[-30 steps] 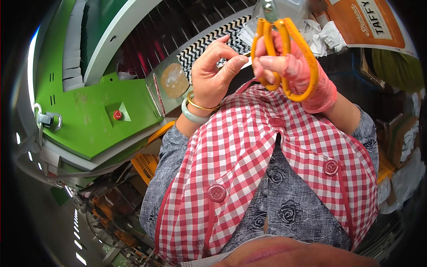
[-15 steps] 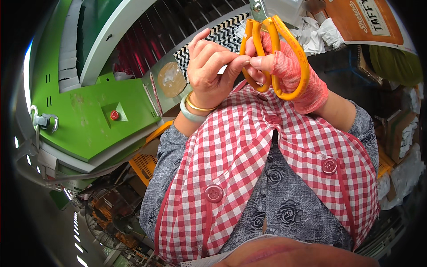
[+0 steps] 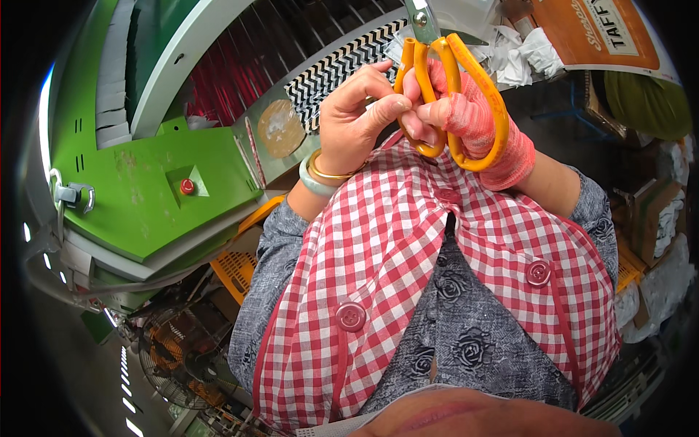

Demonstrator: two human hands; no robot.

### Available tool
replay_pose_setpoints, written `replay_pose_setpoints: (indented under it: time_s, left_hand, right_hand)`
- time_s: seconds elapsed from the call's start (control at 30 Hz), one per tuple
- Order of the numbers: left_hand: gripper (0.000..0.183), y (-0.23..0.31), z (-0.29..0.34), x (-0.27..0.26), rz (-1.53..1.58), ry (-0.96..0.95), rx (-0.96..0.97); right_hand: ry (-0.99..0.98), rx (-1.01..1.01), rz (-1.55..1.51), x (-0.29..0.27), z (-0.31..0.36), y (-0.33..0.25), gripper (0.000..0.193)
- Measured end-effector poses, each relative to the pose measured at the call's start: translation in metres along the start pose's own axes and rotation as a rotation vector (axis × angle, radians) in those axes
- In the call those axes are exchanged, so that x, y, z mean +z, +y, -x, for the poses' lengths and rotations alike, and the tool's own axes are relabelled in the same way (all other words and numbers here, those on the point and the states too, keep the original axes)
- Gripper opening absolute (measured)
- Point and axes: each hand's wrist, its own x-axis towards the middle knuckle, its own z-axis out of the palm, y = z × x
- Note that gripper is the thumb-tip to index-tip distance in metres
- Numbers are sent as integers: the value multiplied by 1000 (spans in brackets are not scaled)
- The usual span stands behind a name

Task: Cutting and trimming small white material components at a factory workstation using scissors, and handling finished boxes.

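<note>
My right hand [image 3: 473,120], in a coral fingerless knit glove, keeps a pair of scissors [image 3: 501,120] hooked on it. Their orange-yellow handle loops hang round the fingers, and the metal blades point away from me toward the top edge. My bare left hand [image 3: 357,116], with a gold bangle and a pale bangle at the wrist, meets the right fingertips beside the near loop. Its thumb and fingers are pressed together; whatever lies in that pinch is too small or hidden to make out. A black-and-white chevron strip [image 3: 328,80] lies beyond the left hand.
At the left stands a green machine [image 3: 116,197] with a red push button [image 3: 187,186]. A round tan roll [image 3: 282,129] sits beside it. Crumpled white paper [image 3: 539,57] and an orange printed sheet [image 3: 590,33] are at upper right. A fan [image 3: 171,353] stands at lower left.
My left hand has turned and its raised fingers have curled in, with the thumb now lying across toward the right fingertips. The scissors' handles have shifted slightly downward.
</note>
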Motion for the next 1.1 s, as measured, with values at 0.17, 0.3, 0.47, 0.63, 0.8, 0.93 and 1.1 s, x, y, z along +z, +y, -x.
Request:
replay_pose_setpoints:
  time_s: [0.17,0.3,0.47,0.63,0.8,0.93,1.1]
  left_hand:
    - [11,6,2,0,249,-76,-203]
    - [13,5,-1,-3,301,-151,-293]
    - [15,-6,3,-9,372,-208,-470]
    - [18,-14,2,-5,425,-221,-552]
    - [19,-17,-4,7,516,-210,-604]
    - [14,-26,-1,10,525,-232,-596]
    - [17,-9,-5,15,531,140,-295]
  right_hand:
    - [51,128,63,1,2,-5,22]
    - [72,156,154,-2,3,-5,20]
    - [75,167,134,-8,3,1,21]
    - [39,145,167,-19,3,6,24]
    - [26,163,53,-34,8,12,22]
    - [108,229,254,-21,5,-8,18]
    - [282,75,179,-1,5,-6,14]
